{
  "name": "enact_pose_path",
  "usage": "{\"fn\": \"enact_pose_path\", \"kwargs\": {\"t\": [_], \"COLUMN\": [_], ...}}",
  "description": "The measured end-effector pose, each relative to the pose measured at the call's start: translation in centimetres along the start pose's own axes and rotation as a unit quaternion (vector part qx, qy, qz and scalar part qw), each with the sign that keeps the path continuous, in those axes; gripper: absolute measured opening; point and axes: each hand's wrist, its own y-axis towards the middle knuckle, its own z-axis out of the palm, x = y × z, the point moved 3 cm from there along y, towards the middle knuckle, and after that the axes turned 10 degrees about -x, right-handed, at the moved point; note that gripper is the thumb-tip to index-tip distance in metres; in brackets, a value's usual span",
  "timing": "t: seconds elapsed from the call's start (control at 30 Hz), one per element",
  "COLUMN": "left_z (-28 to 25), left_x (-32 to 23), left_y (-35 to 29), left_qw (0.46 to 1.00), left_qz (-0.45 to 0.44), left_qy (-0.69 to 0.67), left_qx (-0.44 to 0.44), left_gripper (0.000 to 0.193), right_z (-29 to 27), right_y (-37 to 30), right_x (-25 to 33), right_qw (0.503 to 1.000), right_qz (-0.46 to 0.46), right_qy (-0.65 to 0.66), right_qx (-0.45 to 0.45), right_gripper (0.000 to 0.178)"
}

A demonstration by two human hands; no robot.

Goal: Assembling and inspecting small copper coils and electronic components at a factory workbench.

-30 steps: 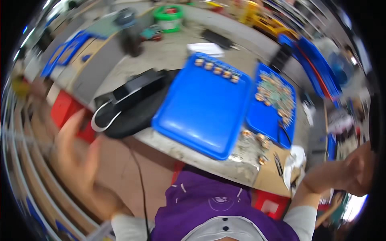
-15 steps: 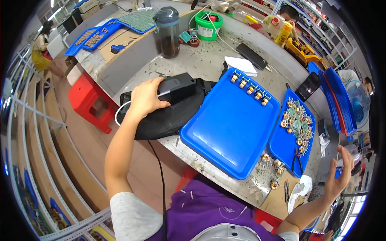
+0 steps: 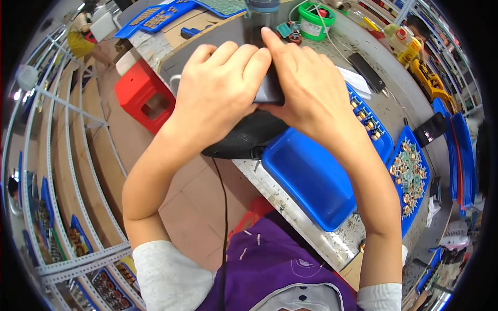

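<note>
Both hands are raised above the bench, close together, around a dark grey boxy device [image 3: 268,93] with a white cable. My left hand [image 3: 220,85] is closed over its left side. My right hand [image 3: 311,85] grips the right side, its index finger stretched along the top. The backs of the hands hide most of the device. Beneath them lies a black mesh pouch [image 3: 249,136]. Partly behind my right forearm is a large blue tray [image 3: 306,179] with a row of several small wire-wound coil parts [image 3: 369,123] along its right end.
A smaller blue tray [image 3: 404,207] at the right holds a pile of coil parts. A dark bottle [image 3: 259,20], a green bucket [image 3: 317,23], folded white paper [image 3: 357,83] and a black slab [image 3: 366,71] sit behind. A red stool [image 3: 150,88] stands left; other people are beyond.
My right hand has come from the far right to the device and taken hold of it beside the left hand. The view has shifted, moving the bench rightward in the picture.
</note>
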Motion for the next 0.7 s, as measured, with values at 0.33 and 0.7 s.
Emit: {"fn": "enact_pose_path", "kwargs": {"t": [0.33,0.7], "left_z": [3.3,8.8], "left_x": [11.9,8.3], "left_y": [-4.6,-12.6], "left_qw": [0.938,0.910], "left_qz": [-0.145,0.020], "left_qy": [-0.267,-0.064], "left_qx": [0.169,0.408], "left_gripper": [0.018,0.036], "right_z": [3.2,4.5], "right_y": [-2.6,-6.9], "right_x": [-1.5,-0.3], "right_qw": [0.989,0.977], "right_qz": [0.016,-0.041], "right_qy": [0.141,0.194], "right_qx": [-0.044,-0.074], "right_gripper": [0.062,0.061]}}
